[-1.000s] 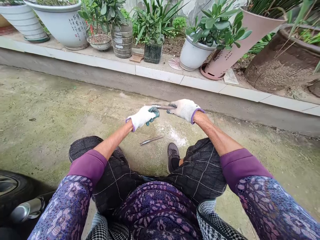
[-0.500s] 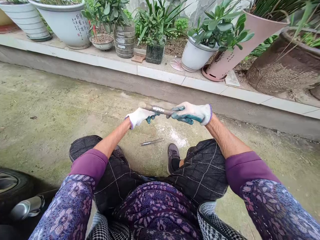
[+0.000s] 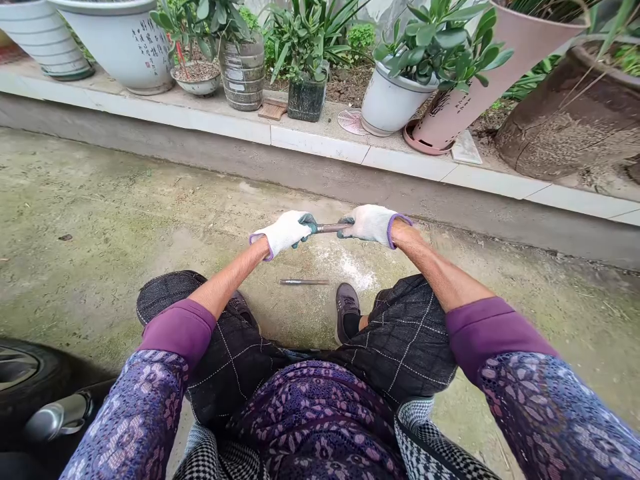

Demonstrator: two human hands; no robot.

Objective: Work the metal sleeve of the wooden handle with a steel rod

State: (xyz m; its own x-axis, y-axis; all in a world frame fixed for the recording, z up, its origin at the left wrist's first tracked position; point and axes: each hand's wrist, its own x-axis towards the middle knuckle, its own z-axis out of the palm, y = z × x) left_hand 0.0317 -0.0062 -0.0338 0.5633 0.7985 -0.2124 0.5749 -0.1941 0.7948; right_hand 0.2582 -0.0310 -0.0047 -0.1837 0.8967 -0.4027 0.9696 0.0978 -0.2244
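Observation:
I sit low over a concrete yard with both arms stretched forward. My left hand and my right hand wear white gloves with teal palms and purple cuffs. Both are closed round the two ends of a short metal rod, held level between them above the ground. Only a short grey stretch of it shows between the gloves. A second thin metal rod lies flat on the concrete below, just left of my right shoe. White powder is scattered on the ground under my hands.
A raised tiled ledge runs across the back, carrying several potted plants, among them a white pot and a leaning pink pot. A vehicle tyre and a chrome part sit at the lower left.
My right hand has turned palm down and closed in toward the left one, so less of the held rod shows. The rod is now level. The rod on the ground lies more horizontal.

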